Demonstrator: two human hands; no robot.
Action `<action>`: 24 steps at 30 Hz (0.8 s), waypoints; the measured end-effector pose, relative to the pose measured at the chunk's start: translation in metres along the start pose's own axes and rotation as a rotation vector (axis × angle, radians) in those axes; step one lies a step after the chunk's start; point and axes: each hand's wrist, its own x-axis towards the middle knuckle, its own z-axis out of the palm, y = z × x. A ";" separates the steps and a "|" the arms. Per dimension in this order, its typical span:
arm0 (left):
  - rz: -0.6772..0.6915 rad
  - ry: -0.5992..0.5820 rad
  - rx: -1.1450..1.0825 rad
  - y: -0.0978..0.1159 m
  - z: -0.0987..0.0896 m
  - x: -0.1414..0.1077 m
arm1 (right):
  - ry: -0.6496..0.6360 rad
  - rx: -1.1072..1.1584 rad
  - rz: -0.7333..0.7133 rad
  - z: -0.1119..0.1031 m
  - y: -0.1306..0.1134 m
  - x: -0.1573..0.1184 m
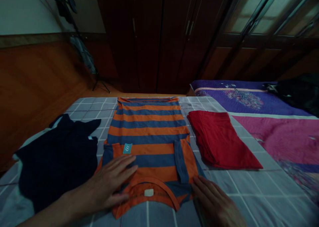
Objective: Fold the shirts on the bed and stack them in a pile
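Observation:
An orange and blue striped T-shirt lies front up on a grey checked bed sheet, its collar toward me and its hem at the far end. Both sleeves are laid inward over the chest. My left hand rests flat on the left shoulder, fingers apart, just below a small teal patch. At the right shoulder edge, my right hand touches the cloth with its fingers stretched out. Its thumb is hard to make out. A pale label shows inside the collar.
A folded red garment lies right of the shirt. On the left is a crumpled dark navy garment. Beyond the bed stand a dark wooden wardrobe and a clothes stand. A purple and pink bedspread covers the right side.

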 end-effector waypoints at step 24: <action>-0.146 0.238 0.254 0.001 0.059 -0.060 | -0.088 0.134 0.099 0.003 0.003 0.051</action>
